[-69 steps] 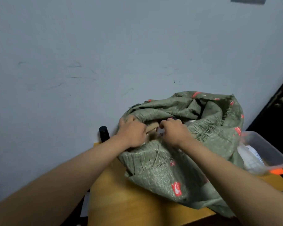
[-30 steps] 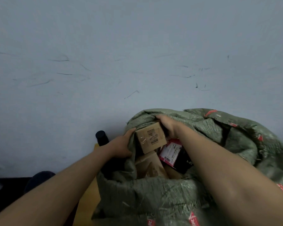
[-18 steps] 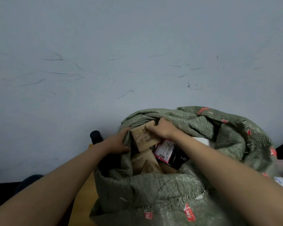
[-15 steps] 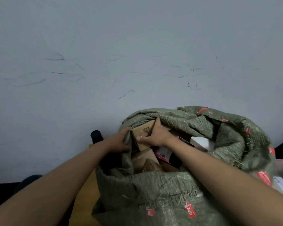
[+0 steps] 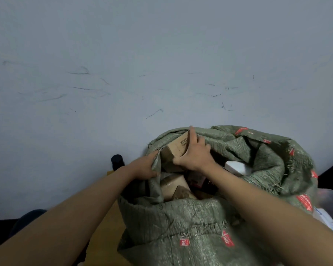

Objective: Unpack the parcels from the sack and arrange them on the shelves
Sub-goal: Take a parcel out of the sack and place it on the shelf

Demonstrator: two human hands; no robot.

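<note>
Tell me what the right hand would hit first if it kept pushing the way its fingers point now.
The right hand grips the small cardboard box, fingers pointing up and away toward the wall. Straight on, it would likely meet the sack's folded far rim just beyond the fingertips, then the wall; depth is unclear.

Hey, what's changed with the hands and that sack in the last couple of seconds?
The sack, shut at first, was pulled open. The right hand took hold of the small cardboard box and is tipping it up toward the far rim. The left hand keeps gripping the sack's left edge. The other parcels inside and the black bottle stayed put.
</note>
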